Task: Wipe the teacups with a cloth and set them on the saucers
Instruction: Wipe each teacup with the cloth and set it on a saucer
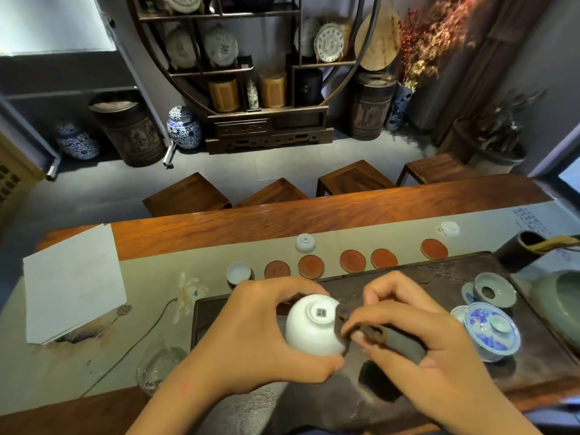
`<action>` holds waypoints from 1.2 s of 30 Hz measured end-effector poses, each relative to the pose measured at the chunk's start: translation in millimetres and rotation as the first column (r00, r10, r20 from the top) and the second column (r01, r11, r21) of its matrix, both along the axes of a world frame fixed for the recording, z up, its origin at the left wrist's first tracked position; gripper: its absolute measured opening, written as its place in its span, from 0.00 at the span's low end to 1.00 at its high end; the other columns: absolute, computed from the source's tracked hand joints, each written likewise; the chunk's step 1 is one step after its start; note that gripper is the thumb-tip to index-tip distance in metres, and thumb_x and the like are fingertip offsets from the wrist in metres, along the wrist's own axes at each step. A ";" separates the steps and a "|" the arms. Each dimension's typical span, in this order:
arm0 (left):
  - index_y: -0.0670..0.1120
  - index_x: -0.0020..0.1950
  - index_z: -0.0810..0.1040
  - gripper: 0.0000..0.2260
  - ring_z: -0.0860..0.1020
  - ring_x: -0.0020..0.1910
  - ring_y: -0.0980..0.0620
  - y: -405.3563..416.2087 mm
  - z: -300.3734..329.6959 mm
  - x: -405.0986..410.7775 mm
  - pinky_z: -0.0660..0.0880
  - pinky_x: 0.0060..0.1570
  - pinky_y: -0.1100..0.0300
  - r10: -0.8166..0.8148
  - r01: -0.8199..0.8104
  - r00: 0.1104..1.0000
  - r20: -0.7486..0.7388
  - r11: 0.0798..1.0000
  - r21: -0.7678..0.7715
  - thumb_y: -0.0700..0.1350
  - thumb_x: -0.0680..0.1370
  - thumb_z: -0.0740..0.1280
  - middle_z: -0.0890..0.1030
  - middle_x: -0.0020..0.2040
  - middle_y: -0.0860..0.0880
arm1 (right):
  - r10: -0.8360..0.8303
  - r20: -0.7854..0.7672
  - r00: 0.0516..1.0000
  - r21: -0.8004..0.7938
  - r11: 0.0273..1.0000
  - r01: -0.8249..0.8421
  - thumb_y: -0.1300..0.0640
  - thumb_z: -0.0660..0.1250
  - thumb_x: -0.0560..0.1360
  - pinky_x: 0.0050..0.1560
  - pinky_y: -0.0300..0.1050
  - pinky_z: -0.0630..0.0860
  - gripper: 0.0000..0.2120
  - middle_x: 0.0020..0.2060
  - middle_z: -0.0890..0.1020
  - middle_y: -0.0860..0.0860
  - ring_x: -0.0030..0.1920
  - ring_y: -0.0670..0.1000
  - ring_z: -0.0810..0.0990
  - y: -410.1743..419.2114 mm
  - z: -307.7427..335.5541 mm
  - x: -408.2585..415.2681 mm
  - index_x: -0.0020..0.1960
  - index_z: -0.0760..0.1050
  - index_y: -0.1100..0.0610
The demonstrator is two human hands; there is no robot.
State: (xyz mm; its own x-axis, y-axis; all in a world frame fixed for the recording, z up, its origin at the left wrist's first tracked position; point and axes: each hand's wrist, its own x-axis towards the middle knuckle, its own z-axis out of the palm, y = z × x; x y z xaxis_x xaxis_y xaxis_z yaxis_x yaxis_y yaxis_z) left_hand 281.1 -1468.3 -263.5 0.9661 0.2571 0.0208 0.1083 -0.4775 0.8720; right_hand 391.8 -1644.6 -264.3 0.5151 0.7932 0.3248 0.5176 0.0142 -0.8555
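Observation:
My left hand (pixel 251 334) grips a white teacup (pixel 309 332), turned so its foot ring and base mark face me, above the dark tea tray (pixel 439 277). My right hand (pixel 417 337) holds a folded dark grey-brown cloth (pixel 398 343) pressed against the cup's right side. Several round red-brown saucers (pixel 311 266) lie in a row on the runner beyond the tray. A white cup (pixel 239 273) stands upright at the left end of the row. Two more white cups, one (pixel 305 242) behind the row and one (pixel 448 229) far right, sit upside down on the runner.
A blue-and-white lidded gaiwan (pixel 491 329) and a celadon strainer (pixel 494 290) stand on the tray's right. A glass pitcher (pixel 157 368) sits near the front left, a white paper sheet (pixel 72 284) at left, a celadon bowl (pixel 561 306) at far right. Wooden stools stand beyond the table.

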 end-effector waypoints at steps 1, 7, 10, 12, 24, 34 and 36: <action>0.57 0.52 0.82 0.21 0.83 0.48 0.59 1.3 0.6 -1.6 0.79 0.46 0.64 0.004 -0.004 1.000 0.001 1.000 -0.018 0.49 0.60 0.80 0.84 0.49 0.59 | -0.038 0.005 0.999 -0.010 0.999 0.038 0.54 0.68 0.70 0.40 0.36 0.72 0.05 0.41 0.73 0.47 0.41 0.47 0.76 -2.6 -1.5 2.9 0.42 0.82 0.53; 0.58 0.52 0.81 0.22 0.82 0.49 0.61 -3.2 5.9 0.3 0.77 0.48 0.66 -0.040 0.040 0.999 0.021 0.999 0.015 0.51 0.61 0.81 0.84 0.49 0.60 | -0.166 -0.011 0.986 -0.027 0.986 0.166 0.51 0.67 0.69 0.46 0.28 0.71 0.07 0.43 0.74 0.46 0.48 0.45 0.77 0.5 -8.8 4.0 0.42 0.81 0.52; 0.54 0.51 0.81 0.20 0.82 0.46 0.56 -14.4 3.8 2.4 0.78 0.45 0.59 -0.108 0.108 0.994 0.000 0.994 0.030 0.52 0.62 0.80 0.84 0.46 0.56 | -0.142 -0.056 0.988 -0.009 0.990 0.142 0.50 0.67 0.70 0.48 0.25 0.70 0.06 0.44 0.75 0.45 0.49 0.44 0.77 7.1 -5.8 2.2 0.42 0.81 0.49; 0.54 0.52 0.80 0.20 0.82 0.46 0.56 -16.4 -0.3 1.3 0.77 0.44 0.57 -0.085 0.084 0.996 0.024 0.996 0.029 0.52 0.62 0.80 0.83 0.47 0.56 | -0.125 -0.061 0.990 -0.020 0.992 0.124 0.49 0.67 0.70 0.47 0.25 0.70 0.07 0.45 0.75 0.45 0.49 0.44 0.78 9.0 -4.8 2.1 0.43 0.81 0.50; 0.63 0.58 0.78 0.29 0.74 0.61 0.60 7.8 -24.2 -13.0 0.69 0.57 0.70 0.157 -0.171 0.983 0.092 0.970 0.173 0.63 0.59 0.79 0.73 0.58 0.63 | -0.166 -0.062 0.984 -0.130 0.979 0.157 0.54 0.69 0.69 0.38 0.28 0.73 0.03 0.42 0.76 0.44 0.41 0.43 0.79 -9.4 -21.1 1.8 0.41 0.81 0.49; 0.59 0.56 0.77 0.26 0.76 0.54 0.62 3.2 -59.5 -17.2 0.67 0.50 0.76 0.210 -0.206 0.977 -0.027 0.973 0.102 0.58 0.61 0.79 0.77 0.53 0.60 | -0.201 -0.089 0.976 -0.136 0.973 0.188 0.49 0.66 0.69 0.30 0.25 0.73 0.03 0.41 0.76 0.44 0.32 0.41 0.78 1.6 -18.8 9.6 0.39 0.80 0.45; 0.60 0.55 0.78 0.25 0.76 0.54 0.62 5.2 -68.0 -21.0 0.68 0.50 0.76 0.252 -0.250 0.966 -0.053 0.967 0.053 0.58 0.60 0.79 0.78 0.52 0.61 | -0.199 -0.110 0.974 -0.140 0.973 0.183 0.47 0.66 0.69 0.27 0.26 0.73 0.04 0.42 0.76 0.45 0.28 0.44 0.77 6.4 -18.2 12.1 0.39 0.79 0.44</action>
State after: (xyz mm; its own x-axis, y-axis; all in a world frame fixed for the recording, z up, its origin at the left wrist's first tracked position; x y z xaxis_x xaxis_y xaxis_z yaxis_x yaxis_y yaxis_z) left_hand 260.0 -1463.1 -331.5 0.8706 0.4917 -0.0169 0.2802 -0.4673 0.8385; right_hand 403.8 -1638.2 -282.5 0.6908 0.7069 0.1520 0.3912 -0.1887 -0.9008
